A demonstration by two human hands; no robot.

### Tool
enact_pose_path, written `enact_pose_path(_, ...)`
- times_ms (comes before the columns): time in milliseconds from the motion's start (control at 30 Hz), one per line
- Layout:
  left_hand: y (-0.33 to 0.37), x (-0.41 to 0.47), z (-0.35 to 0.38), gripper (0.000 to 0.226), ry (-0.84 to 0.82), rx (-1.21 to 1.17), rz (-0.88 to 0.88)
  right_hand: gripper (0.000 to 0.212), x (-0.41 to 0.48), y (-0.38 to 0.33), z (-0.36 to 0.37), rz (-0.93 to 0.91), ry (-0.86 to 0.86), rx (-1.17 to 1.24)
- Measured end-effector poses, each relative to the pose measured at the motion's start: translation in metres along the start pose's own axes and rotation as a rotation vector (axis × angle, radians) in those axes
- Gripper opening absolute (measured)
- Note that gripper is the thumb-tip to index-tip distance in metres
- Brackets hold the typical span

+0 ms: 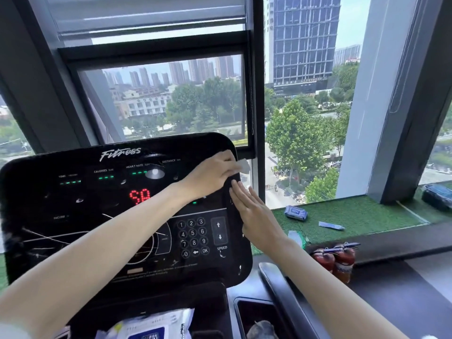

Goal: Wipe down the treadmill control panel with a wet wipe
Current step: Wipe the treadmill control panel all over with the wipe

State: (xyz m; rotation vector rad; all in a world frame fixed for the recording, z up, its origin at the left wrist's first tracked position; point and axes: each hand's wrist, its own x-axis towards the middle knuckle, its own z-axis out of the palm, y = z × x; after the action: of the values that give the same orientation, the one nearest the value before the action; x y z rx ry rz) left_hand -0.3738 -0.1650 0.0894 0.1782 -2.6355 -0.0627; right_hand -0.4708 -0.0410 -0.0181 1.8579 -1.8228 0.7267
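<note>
The control panel (pixel 73 216) stretched wide, nearly all of it left of and below my left hand (pixel 212 174), which pinched the wet wipe (pixel 244 165) at its top right corner. My right hand (pixel 254 216) lay flat, fingers straight, against the right edge.

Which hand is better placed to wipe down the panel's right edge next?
Left: the left hand holds the wet wipe at the upper right corner of the control panel; the right hand lies flat lower down, without one.
</note>
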Motion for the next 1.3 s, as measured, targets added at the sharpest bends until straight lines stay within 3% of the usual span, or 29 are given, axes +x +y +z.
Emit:
enact_pose_path(33,-0.004,0.005,-0.004,0.020,0.005,-0.024,-0.031,0.083,0.000,0.001,0.000,-0.001,0.001,0.001)
enact_pose_path(167,-0.009,0.016,-0.012,0.023,0.300,-0.067,-0.199,0.083,0.002,0.003,-0.001,-0.007,0.002,0.018)
enact_pose_path(333,0.006,-0.005,-0.001,0.023,-0.041,0.022,-0.023,0.083,-0.013,0.003,-0.001,0.024,0.016,0.004)
enact_pose_path(500,0.001,0.000,0.000,0.021,0.189,-0.012,-0.163,0.078,-0.046,-0.008,0.004,0.030,0.027,-0.031)
enact_pose_path(633,0.019,-0.032,0.025,0.020,-0.145,-0.009,0.046,0.078,-0.051,-0.012,0.005,0.016,-0.015,-0.043)
enact_pose_path(667,0.019,-0.031,0.022,0.021,-0.155,0.003,0.049,0.078,-0.051,-0.012,0.005,0.017,-0.022,-0.051)
enact_pose_path(800,0.010,-0.019,0.012,0.022,0.197,-0.050,-0.147,0.080,-0.053,-0.012,0.007,0.033,-0.047,-0.053)
enact_pose_path(833,0.012,-0.022,0.015,0.022,0.208,-0.044,-0.141,0.080,-0.053,-0.012,0.008,0.039,-0.047,-0.050)
enact_pose_path(933,0.026,-0.042,0.030,0.019,-0.076,-0.006,0.036,0.081,-0.054,-0.012,0.011,0.049,-0.057,-0.044)
enact_pose_path(1000,0.024,-0.039,0.025,0.019,-0.140,-0.005,0.026,0.082,-0.054,-0.012,0.011,0.048,-0.060,-0.038)
enact_pose_path(1133,0.012,-0.025,0.018,0.023,0.194,-0.045,-0.157,0.086,-0.056,-0.010,0.011,0.035,-0.072,-0.025)
enact_pose_path(1300,0.029,-0.052,0.037,0.017,-0.099,-0.038,-0.015,0.085,-0.055,-0.008,0.011,0.034,-0.089,-0.013)
